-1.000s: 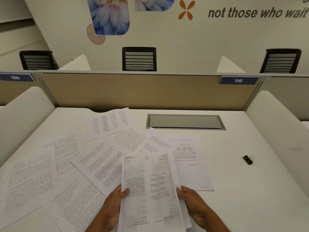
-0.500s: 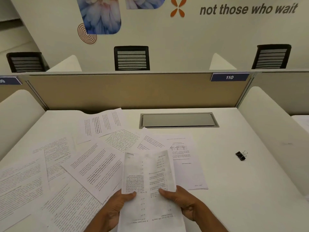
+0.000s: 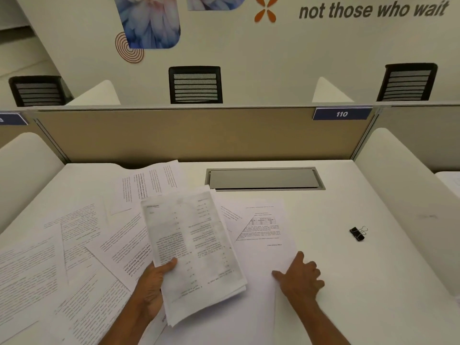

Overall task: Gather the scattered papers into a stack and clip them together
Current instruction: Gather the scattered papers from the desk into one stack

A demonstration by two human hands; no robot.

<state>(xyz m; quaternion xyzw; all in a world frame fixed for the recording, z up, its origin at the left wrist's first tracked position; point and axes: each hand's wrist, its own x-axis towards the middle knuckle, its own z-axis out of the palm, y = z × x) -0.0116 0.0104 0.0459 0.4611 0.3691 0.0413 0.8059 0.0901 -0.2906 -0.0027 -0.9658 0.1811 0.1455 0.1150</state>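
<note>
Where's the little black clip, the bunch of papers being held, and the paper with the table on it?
Binder clip (image 3: 357,234), head view, on its black body.
Held stack of papers (image 3: 196,247), head view, middle of the top sheet.
Sheet with the table (image 3: 267,235), head view, on the text under the printed table.

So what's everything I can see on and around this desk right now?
white printed paper sheets: several, white, scattered over the desk's left and middle
held paper stack: one, white, raised above the desk
black binder clip: one, black, alone on the desk's right
white desk: one, white
grey cable hatch: one, grey, at the desk's back
tan divider panel: one, tan
black mesh chairs: three, black, behind the divider
left hand: grips the stack
right hand: rests on a sheet
</note>
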